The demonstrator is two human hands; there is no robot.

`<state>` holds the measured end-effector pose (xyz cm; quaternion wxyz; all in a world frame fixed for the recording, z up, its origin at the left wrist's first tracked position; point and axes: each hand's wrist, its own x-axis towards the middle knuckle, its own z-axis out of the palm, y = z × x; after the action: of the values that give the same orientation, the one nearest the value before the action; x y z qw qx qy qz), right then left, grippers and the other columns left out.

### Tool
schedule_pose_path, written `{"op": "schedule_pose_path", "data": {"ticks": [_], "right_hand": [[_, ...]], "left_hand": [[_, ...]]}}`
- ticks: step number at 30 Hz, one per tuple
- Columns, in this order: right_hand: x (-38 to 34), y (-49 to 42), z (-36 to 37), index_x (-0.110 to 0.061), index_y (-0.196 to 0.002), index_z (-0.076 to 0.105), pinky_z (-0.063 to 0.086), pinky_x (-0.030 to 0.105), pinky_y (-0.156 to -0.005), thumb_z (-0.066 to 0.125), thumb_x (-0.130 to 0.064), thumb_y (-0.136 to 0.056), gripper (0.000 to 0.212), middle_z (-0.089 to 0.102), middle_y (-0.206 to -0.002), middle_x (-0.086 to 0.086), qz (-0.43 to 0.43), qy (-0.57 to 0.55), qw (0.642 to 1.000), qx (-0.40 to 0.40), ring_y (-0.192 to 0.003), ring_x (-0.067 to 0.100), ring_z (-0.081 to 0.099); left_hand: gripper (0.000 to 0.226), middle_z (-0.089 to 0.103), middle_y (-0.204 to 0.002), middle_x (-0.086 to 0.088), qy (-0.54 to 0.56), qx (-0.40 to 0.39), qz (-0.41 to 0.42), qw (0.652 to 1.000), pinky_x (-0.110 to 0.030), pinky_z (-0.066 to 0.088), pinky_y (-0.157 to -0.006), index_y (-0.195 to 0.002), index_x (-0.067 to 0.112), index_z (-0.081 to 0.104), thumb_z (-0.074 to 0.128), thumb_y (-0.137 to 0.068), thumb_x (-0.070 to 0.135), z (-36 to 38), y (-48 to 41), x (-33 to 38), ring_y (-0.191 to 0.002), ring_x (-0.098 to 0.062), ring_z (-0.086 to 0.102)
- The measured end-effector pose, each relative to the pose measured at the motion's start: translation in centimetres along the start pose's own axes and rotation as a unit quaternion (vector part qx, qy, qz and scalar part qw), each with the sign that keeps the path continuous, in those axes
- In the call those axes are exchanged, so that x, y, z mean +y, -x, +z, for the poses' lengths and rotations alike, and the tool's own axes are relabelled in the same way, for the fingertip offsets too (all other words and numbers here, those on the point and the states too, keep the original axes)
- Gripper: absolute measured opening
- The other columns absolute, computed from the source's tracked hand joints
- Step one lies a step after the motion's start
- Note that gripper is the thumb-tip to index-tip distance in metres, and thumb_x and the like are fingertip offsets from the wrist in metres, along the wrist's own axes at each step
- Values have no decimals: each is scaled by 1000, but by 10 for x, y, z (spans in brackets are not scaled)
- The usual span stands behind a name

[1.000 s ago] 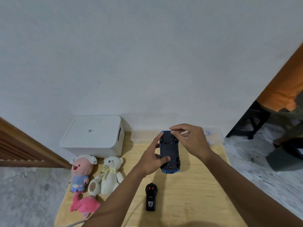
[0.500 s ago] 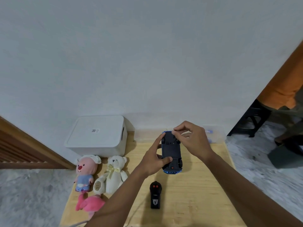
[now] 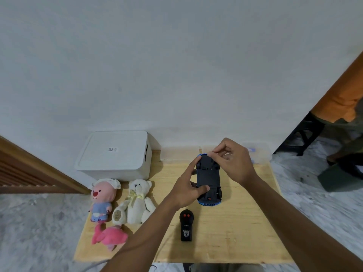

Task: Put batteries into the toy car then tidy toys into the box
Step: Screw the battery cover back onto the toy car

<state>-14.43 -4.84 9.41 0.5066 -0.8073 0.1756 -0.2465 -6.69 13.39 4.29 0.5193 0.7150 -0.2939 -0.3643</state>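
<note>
I see the toy car (image 3: 208,176) upside down, its dark underside up, above the far middle part of the wooden worktop (image 3: 235,232). The left hand (image 3: 188,188) grips it from the left side, with the thumb pressed on the underside and the fingers wrapped around the edge. The right hand (image 3: 233,161) is at the far end of the car, its thumb and forefinger pinched together at the chassis there; I cannot tell if they hold something small, the view is too blurred.

Just in front of the car lies a black remote control (image 3: 186,224) with two red buttons. On the left side of the worktop sit a pink plush (image 3: 102,197) and a white teddy bear (image 3: 137,201) side by side, and a pink flamingo plush (image 3: 109,235) lies in front of them. Behind them stands the white box (image 3: 115,154), its lid closed, against the wall.
</note>
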Motion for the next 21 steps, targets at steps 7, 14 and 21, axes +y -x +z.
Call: {"op": "schedule_pose_path", "data": {"ticks": [7, 14, 21], "right_hand": [[6, 0, -4, -28, -94, 75, 58, 19, -70, 75, -14, -89, 16, 74, -93, -17, -46, 26, 999, -11, -84, 11, 70], [9, -2, -8, -33, -92, 78, 55, 15, -71, 80, -16, -86, 18, 74, -90, -16, -37, -3, 999, 2, -81, 10, 69], [12, 1, -10, -28, -112, 78, 58, 16, -77, 72, -12, -92, 26, 75, -104, -20, -39, 22, 999, -14, -92, 9, 72]], "left_hand": [[93, 52, -144, 11, 3, 1, 1, 1000, -15, 55, -75, -157, 50, 25, 78, -90, 13, 2, -10, -1, -95, 14, 65], [93, 54, -143, 10, -2, 12, -4, 1000, -21, 58, -77, -156, 53, 25, 78, -90, 14, 2, -13, 0, -84, 6, 68], [93, 55, -139, 7, 0, 12, -12, 1000, -29, 62, -75, -155, 56, 27, 77, -89, 12, -4, -13, 7, -77, -11, 73]]}}
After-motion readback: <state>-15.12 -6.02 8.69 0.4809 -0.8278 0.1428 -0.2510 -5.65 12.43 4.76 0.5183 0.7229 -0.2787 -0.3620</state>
